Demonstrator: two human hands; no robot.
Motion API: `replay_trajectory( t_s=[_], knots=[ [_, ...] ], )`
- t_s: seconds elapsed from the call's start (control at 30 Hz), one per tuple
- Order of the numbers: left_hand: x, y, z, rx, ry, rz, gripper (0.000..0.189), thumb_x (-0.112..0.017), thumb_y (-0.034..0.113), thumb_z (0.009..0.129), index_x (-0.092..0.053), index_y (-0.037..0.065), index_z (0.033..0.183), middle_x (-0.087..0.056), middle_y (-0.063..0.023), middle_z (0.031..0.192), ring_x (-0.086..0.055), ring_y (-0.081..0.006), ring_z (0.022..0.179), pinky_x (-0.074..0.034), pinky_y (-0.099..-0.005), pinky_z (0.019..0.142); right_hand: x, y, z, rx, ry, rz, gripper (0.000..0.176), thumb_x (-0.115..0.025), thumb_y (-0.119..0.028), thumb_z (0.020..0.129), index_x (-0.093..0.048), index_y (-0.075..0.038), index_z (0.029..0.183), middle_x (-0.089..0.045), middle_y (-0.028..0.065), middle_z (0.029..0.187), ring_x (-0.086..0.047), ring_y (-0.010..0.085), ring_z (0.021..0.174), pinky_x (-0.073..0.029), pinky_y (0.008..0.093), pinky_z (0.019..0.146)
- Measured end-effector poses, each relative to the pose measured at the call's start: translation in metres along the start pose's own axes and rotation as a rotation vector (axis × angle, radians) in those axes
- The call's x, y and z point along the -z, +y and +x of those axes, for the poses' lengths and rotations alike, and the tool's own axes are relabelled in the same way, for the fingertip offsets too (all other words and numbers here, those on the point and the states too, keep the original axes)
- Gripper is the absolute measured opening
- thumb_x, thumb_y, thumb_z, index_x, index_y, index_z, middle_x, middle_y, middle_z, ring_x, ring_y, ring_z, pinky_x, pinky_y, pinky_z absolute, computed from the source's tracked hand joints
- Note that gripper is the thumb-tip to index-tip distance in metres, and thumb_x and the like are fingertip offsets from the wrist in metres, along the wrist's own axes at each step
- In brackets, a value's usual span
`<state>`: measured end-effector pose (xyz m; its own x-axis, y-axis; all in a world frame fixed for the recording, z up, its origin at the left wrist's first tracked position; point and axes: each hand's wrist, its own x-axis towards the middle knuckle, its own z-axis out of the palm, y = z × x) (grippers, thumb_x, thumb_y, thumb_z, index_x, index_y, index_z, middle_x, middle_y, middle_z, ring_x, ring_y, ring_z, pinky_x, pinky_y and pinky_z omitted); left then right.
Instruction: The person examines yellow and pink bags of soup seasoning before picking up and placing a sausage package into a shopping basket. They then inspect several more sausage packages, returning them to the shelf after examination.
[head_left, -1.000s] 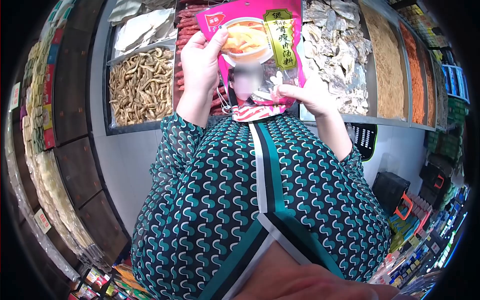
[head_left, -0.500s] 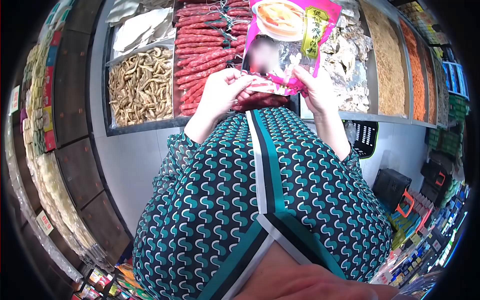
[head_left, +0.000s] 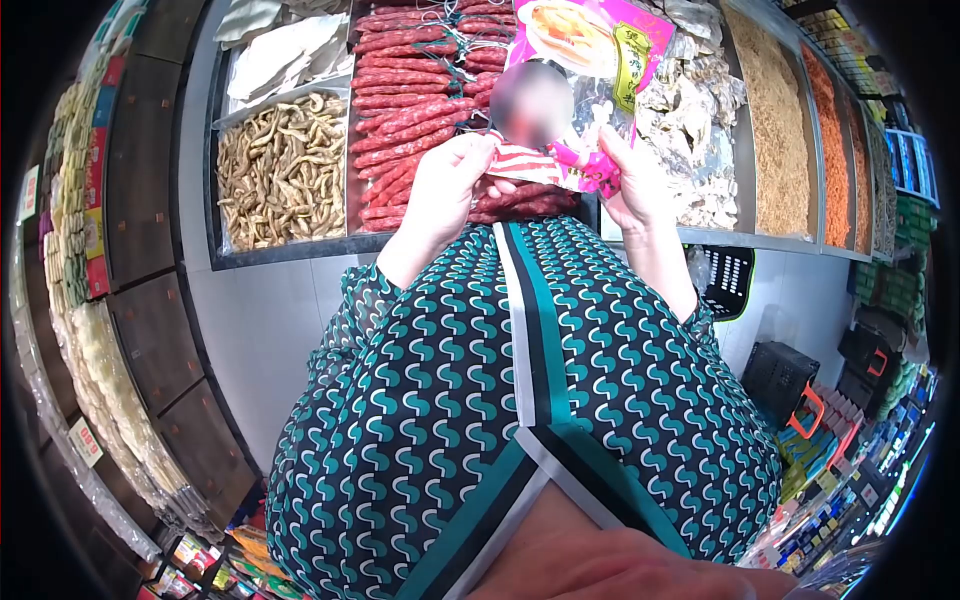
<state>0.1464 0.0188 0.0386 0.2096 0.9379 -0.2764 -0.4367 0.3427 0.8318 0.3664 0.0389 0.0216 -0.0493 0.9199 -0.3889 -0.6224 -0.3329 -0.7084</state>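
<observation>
A pink printed food packet (head_left: 571,42) with a bowl picture and a yellow-green label is held up over the display bins. My left hand (head_left: 455,180) pinches its lower left corner, thumb on top. At the lower right corner, my right hand (head_left: 632,180) grips the packet between thumb and fingers. A blurred patch covers part of the packet's front. Behind it lie rows of red dried sausages (head_left: 405,130), tied with string. Pale dried pieces (head_left: 700,130) fill the bin behind my right hand.
Small dried fish (head_left: 280,170) lie in the left bin, below white sheets (head_left: 290,60). Brown shreds (head_left: 768,130) and orange bits (head_left: 832,140) fill bins on the right. A black basket (head_left: 728,280) is under the counter edge. Packed shelves (head_left: 90,330) line the left side.
The packet has tilted and bent a little, its top shifting right and its lower edge folding between my hands. Both hands keep their hold, with only slight movement.
</observation>
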Motion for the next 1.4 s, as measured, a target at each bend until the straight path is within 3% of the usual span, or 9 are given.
replay_trajectory(
  t_s=[0.43, 0.63, 0.83, 0.93, 1.0, 1.17, 1.23, 1.37, 1.4],
  knots=[
    [0.007, -0.001, 0.002, 0.003, -0.038, 0.22, 0.015, -0.057, 0.02, 0.091, -0.055, 0.006, 0.085, -0.059, -0.0014, 0.076, -0.056, -0.007, 0.066, -0.046, -0.0203, 0.063, 0.011, -0.003, 0.001, 0.011, -0.002, 0.03, 0.037, -0.065, -0.005, 0.082, -0.051, -0.003, 0.117, -0.063, 0.0062, 0.096, -0.062, 0.014, 0.084, -0.052, 0.0297, 0.074],
    [0.008, -0.008, 0.002, -0.049, -0.102, -0.017, 0.016, -0.054, 0.017, 0.092, -0.056, 0.003, 0.084, -0.058, -0.002, 0.076, -0.057, -0.0087, 0.069, -0.046, -0.0217, 0.065, 0.01, 0.001, 0.002, -0.021, 0.014, -0.006, 0.028, -0.057, -0.013, 0.089, -0.052, -0.002, 0.114, -0.062, 0.0064, 0.098, -0.062, 0.0144, 0.088, -0.05, 0.03, 0.078],
    [0.011, -0.005, 0.005, 0.006, -0.054, 0.055, 0.018, -0.054, 0.021, 0.092, -0.057, 0.004, 0.097, -0.058, 0.0004, 0.079, -0.055, -0.0065, 0.068, -0.045, -0.02, 0.064, 0.006, -0.007, -0.002, 0.031, 0.002, -0.044, 0.048, -0.065, -0.005, 0.081, -0.045, -0.003, 0.125, -0.061, 0.0073, 0.103, -0.061, 0.015, 0.088, -0.051, 0.03, 0.077],
    [0.011, -0.005, 0.006, -0.021, -0.012, 0.054, 0.022, -0.055, 0.023, 0.092, -0.057, 0.005, 0.105, -0.059, 0.0008, 0.081, -0.054, -0.005, 0.068, -0.043, -0.0182, 0.063, -0.012, -0.008, -0.011, 0.103, -0.011, -0.231, 0.028, -0.058, -0.012, 0.089, -0.052, -0.002, 0.114, -0.062, 0.0043, 0.093, -0.061, 0.0123, 0.083, -0.051, 0.0282, 0.074],
    [0.017, -0.001, 0.009, -0.049, -0.129, 0.116, 0.026, -0.055, 0.023, 0.091, -0.056, 0.004, 0.109, -0.06, 0.0007, 0.084, -0.056, -0.0046, 0.072, -0.044, -0.0185, 0.065, -0.011, -0.003, -0.01, 0.13, -0.047, -0.234, 0.029, -0.057, -0.011, 0.089, -0.052, -0.001, 0.115, -0.062, 0.0049, 0.095, -0.061, 0.0123, 0.083, -0.051, 0.0281, 0.074],
    [0.013, -0.003, 0.015, -0.058, -0.037, 0.067, 0.029, -0.054, 0.015, 0.091, -0.052, -0.002, 0.114, -0.062, -0.0098, 0.094, -0.065, -0.016, 0.075, -0.054, -0.0289, 0.07, -0.004, -0.007, -0.009, 0.106, -0.11, -0.134, 0.047, -0.064, -0.012, 0.084, -0.046, 0.0, 0.125, -0.062, 0.0074, 0.099, -0.06, 0.0151, 0.087, -0.048, 0.0302, 0.081],
    [0.015, -0.006, 0.016, -0.065, -0.013, 0.072, 0.029, -0.054, 0.015, 0.091, -0.052, -0.002, 0.114, -0.062, -0.01, 0.094, -0.065, -0.0163, 0.075, -0.054, -0.0291, 0.069, -0.006, -0.025, -0.017, -0.146, -0.227, -0.529, 0.045, -0.065, -0.017, 0.084, -0.048, 0.002, 0.121, -0.063, 0.0082, 0.095, -0.062, 0.0143, 0.079, -0.05, 0.0283, 0.074],
    [0.02, -0.013, 0.016, -0.042, 0.0, 0.055, 0.029, -0.055, 0.017, 0.091, -0.052, -0.002, 0.114, -0.063, -0.0085, 0.089, -0.065, -0.0155, 0.071, -0.054, -0.0254, 0.065, -0.005, -0.029, -0.017, -0.201, -0.352, -0.688, 0.044, -0.066, -0.021, 0.083, -0.051, 0.003, 0.117, -0.064, 0.0094, 0.091, -0.063, 0.0139, 0.067, -0.052, 0.0258, 0.062],
    [0.021, -0.013, 0.016, -0.043, 0.001, 0.054, 0.029, -0.055, 0.017, 0.091, -0.052, -0.002, 0.114, -0.063, -0.0085, 0.089, -0.065, -0.0155, 0.071, -0.054, -0.0254, 0.065, -0.001, -0.023, -0.014, -0.112, -0.343, -0.664, 0.042, -0.066, -0.021, 0.083, -0.053, 0.003, 0.114, -0.065, 0.0103, 0.09, -0.063, 0.0141, 0.066, -0.052, 0.0257, 0.061]
  ],
)
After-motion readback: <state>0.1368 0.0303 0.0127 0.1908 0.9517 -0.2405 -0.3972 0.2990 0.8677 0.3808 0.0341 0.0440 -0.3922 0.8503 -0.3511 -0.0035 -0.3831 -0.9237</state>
